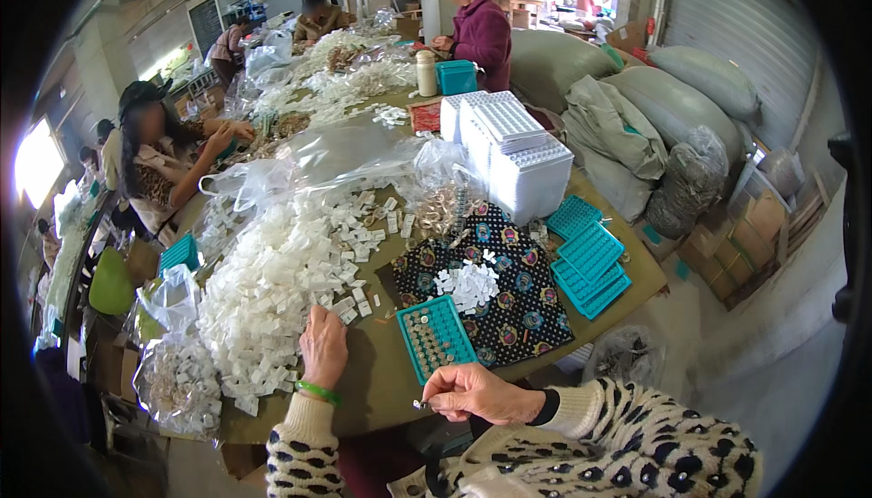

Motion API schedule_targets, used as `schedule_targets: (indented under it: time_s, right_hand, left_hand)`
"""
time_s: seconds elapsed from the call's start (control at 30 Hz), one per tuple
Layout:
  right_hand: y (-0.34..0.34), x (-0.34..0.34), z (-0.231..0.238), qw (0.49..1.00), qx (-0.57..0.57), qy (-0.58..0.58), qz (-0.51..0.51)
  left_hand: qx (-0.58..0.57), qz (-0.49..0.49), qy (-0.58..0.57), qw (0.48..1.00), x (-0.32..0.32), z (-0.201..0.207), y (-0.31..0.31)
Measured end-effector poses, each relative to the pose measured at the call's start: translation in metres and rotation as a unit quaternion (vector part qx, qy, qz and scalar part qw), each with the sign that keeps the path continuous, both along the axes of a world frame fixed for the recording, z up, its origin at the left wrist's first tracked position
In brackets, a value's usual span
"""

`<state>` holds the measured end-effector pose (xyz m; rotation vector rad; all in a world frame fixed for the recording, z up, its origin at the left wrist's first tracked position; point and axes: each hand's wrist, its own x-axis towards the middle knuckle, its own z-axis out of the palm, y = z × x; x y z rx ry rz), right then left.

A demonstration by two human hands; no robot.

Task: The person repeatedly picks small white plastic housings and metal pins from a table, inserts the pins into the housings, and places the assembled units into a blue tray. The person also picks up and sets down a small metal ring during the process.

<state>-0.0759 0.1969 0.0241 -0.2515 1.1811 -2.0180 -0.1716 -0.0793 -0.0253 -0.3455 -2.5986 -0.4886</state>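
Note:
At the near edge of a large heap of small white plastic pieces (272, 289), my left hand (324, 348) rests with its fingers curled down and together; what they hold, if anything, is hidden. A green bangle (317, 393) circles that wrist. My right hand (486, 395) pinches a small shiny piece (419, 403) between thumb and fingertips, just off the table's near edge. Beyond it lies a teal grid tray (461, 339), with several small round beige pieces (423, 339) in its left part. A small pile of white pieces (468, 285) sits on a dark patterned cloth (518, 316).
Teal trays (590, 257) lie stacked at the right, near a tall stack of white trays (518, 157). A clear bag (177, 380) of pieces stands left. Co-workers (481, 25) sit or stand around the table. Large sacks (563, 71) and cardboard boxes (740, 248) line the right side.

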Motion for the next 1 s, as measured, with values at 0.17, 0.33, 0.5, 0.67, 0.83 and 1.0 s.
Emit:
schedule_targets:
  time_s: [0.17,0.33,0.5,0.67,0.83,1.0]
  right_hand:
    - [-0.003,-0.002,0.005,0.999,-0.009,0.025,-0.03]
    - [-0.009,-0.009,0.013,0.997,-0.023,0.046,-0.064]
    - [-0.02,-0.009,0.016,0.991,-0.006,0.095,-0.096]
    - [-0.021,-0.005,0.019,0.987,0.014,0.117,-0.109]
    - [-0.022,-0.005,0.019,0.986,0.022,0.109,-0.124]
    - [-0.022,-0.002,0.017,0.98,0.037,0.129,-0.147]
  left_hand:
    - [0.109,-0.047,-0.03,0.992,0.023,0.02,0.007]
    - [0.463,-0.051,-0.168,0.869,0.076,0.046,0.049]
    - [0.687,-0.094,-0.296,0.657,0.123,0.05,0.082]
    - [0.79,-0.142,-0.297,0.517,0.148,0.049,0.086]
    - [0.804,-0.098,-0.26,0.526,0.156,0.045,0.087]
    - [0.83,-0.104,-0.233,0.496,0.156,0.035,0.086]
